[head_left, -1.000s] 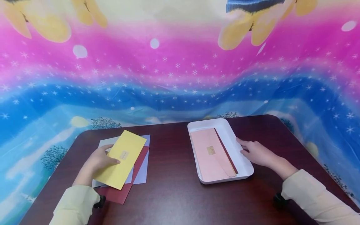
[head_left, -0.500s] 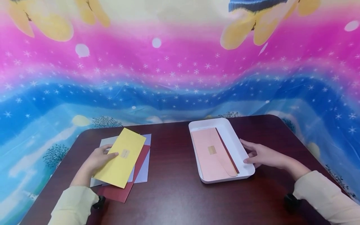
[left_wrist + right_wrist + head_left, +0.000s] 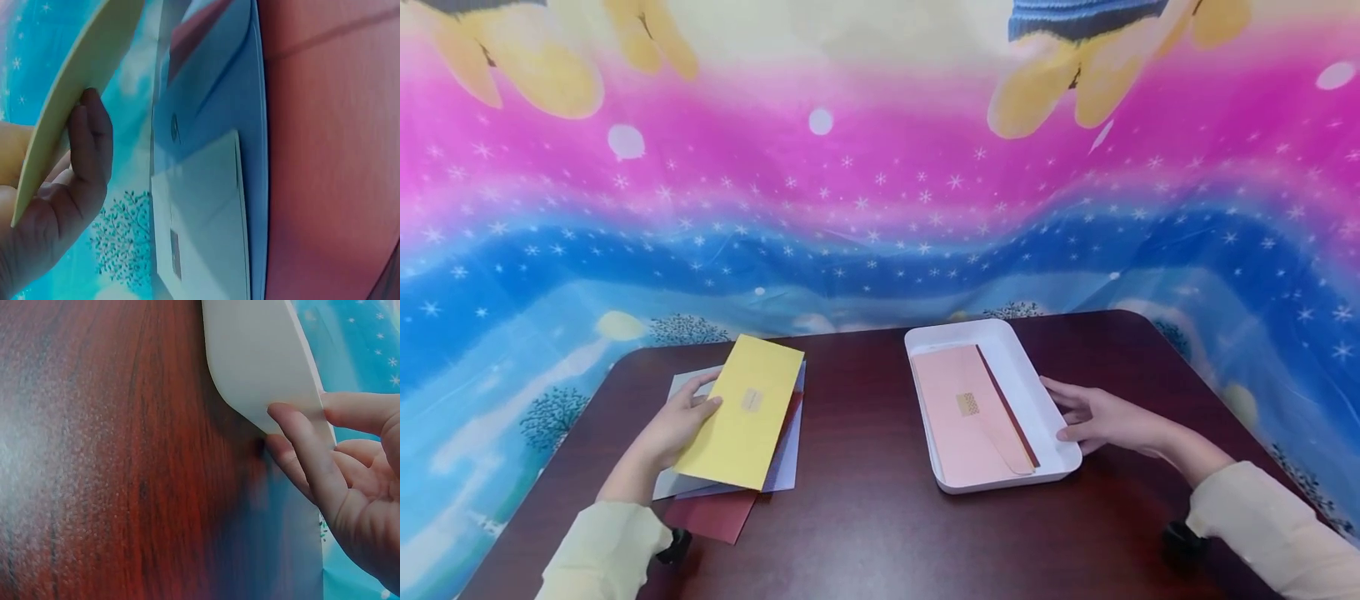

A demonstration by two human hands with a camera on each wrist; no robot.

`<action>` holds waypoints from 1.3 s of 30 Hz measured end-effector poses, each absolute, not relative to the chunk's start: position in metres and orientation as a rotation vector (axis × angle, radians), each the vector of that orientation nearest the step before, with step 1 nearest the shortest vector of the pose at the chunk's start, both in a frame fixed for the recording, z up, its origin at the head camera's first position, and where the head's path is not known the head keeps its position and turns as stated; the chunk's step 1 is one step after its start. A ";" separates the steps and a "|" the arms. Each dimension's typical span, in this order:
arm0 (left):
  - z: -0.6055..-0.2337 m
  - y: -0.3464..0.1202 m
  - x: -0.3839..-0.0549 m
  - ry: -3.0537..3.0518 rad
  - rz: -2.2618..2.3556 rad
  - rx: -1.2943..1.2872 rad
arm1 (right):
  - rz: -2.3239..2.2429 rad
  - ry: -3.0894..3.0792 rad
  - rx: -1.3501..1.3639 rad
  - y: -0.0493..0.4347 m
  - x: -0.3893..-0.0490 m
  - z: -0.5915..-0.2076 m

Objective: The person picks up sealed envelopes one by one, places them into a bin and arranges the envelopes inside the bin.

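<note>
My left hand [image 3: 677,423] pinches a yellow envelope [image 3: 752,425] by its left edge, thumb on top and fingers curled beneath. In the left wrist view the envelope [image 3: 81,81] is held up, apart from the pile. Under it lie a pale grey-green envelope [image 3: 200,231], a lavender-blue envelope [image 3: 244,119] and a dark red envelope [image 3: 715,515], partly covered. My right hand [image 3: 1108,421] holds the right edge of a white tray [image 3: 1052,446], thumb at the rim and fingers against the outer wall [image 3: 262,356]. A pink envelope [image 3: 955,442] with a gold label lies in the tray.
More envelopes, dark red and yellowish at their edges, show beneath the pink one. Both pile and tray stand on a dark brown wooden table [image 3: 857,533]. A printed curtain [image 3: 850,208] hangs behind the table's rear edge and sides.
My left hand has lifted the yellow envelope and turned it more upright, a little to the right. My right hand slid slightly along the tray's right edge, its thumb now at the rim.
</note>
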State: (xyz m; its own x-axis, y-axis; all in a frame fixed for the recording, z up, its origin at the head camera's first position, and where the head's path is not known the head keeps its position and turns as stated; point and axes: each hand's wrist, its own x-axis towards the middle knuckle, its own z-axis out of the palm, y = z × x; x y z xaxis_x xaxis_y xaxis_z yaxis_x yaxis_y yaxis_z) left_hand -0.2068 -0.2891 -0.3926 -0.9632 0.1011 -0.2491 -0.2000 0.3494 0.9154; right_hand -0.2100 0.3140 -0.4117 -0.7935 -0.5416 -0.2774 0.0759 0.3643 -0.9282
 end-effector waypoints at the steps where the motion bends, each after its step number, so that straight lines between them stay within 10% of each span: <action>1: -0.392 -0.287 -0.207 2.344 1.673 -0.090 | -1.456 2.072 -0.400 0.314 -0.210 -0.412; 39: -0.398 -0.178 -0.209 1.762 2.259 -0.207 | -1.418 2.121 -0.391 0.309 -0.208 -0.407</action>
